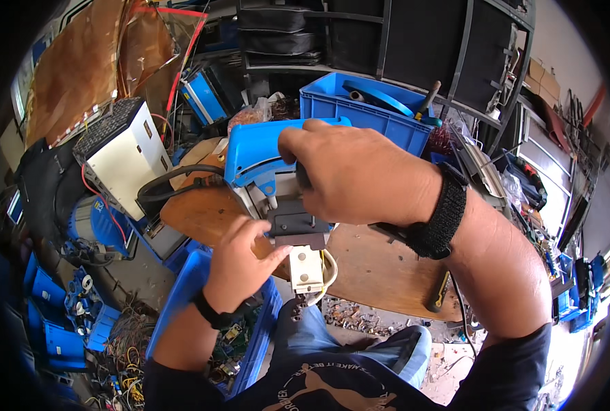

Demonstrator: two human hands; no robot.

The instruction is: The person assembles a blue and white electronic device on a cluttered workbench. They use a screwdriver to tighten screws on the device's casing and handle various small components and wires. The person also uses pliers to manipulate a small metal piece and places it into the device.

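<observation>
One block (307, 268), long axis vertical at frame centre, lies right of our nearer left hand (240, 264), fingers parted; we cannot tell what our right hand (359, 175) holds.

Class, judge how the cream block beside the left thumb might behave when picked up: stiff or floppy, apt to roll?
The cream block probably stays stiff, since its outline is straight-edged and boxy. Those flat sides make rolling unlikely. The pale cable curving beside it would likely flex and might snag.

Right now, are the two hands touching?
Apart: the head view shows a dark plate in the gap between the left hand and the right hand.
</observation>
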